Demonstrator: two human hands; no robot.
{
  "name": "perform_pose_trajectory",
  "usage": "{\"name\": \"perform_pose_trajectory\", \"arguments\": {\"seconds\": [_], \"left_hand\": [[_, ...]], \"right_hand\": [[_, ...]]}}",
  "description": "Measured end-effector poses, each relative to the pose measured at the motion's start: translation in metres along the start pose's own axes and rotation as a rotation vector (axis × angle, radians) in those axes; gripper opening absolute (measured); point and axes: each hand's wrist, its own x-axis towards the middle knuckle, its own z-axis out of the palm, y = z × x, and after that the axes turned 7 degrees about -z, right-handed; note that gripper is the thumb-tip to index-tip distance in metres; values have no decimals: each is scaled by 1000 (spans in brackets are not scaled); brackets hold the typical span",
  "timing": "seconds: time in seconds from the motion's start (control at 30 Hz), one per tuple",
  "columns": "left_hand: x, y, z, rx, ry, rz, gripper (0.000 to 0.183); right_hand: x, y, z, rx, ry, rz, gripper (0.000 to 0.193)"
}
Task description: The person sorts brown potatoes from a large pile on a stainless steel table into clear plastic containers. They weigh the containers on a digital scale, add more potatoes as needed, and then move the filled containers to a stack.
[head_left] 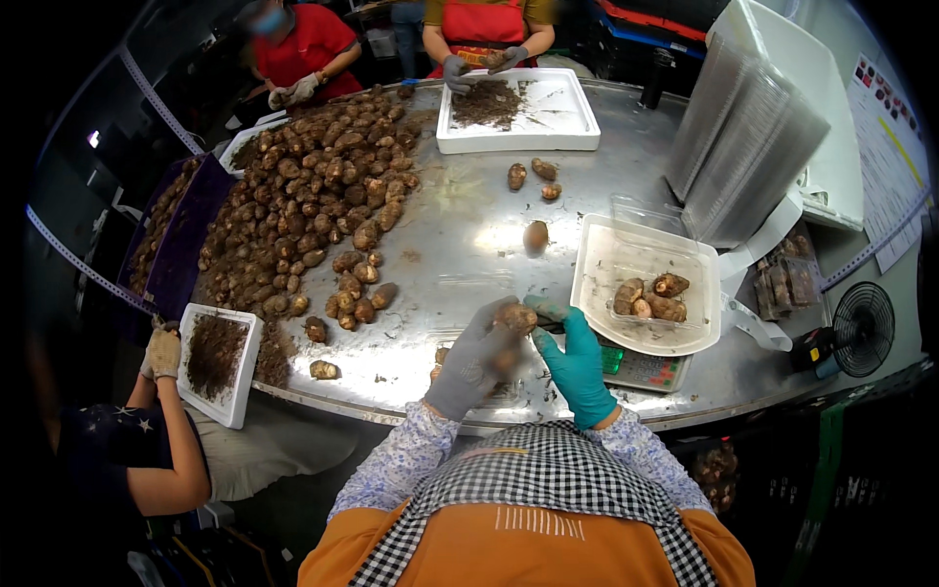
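My left hand (467,369), in a grey glove, is closed around a brown taro corm (515,319) in front of me. Below that corm, a blurred brown shape, perhaps a second corm, shows beside the same palm. My right hand (579,364), in a teal glove, has its fingers apart, their tips close to the corm's right end; whether they touch it I cannot tell. Just right of it, a white tray (597,256) sits on a scale (646,370) and bears a clear plastic box (685,256) with several taro corms (668,308) in it.
A large taro heap (313,186) covers the table's left side. Several loose corms (536,237) lie mid-table. Stacked clear boxes (743,137) and a black fan (863,328) stand right. Co-workers' gloved hands are at the far side and left, near white trays of soil (577,137).
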Motion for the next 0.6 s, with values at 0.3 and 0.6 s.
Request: {"name": "perform_pose_trajectory", "arguments": {"seconds": [0.3, 0.6], "left_hand": [[-3, -3, -9, -100, 55, -38, 55], [-19, 4, -12, 617, 239, 139, 55]], "right_hand": [[-3, 0, -1, -133, -19, 45, 29], [-14, 23, 1, -72, -183, 438, 29]]}}
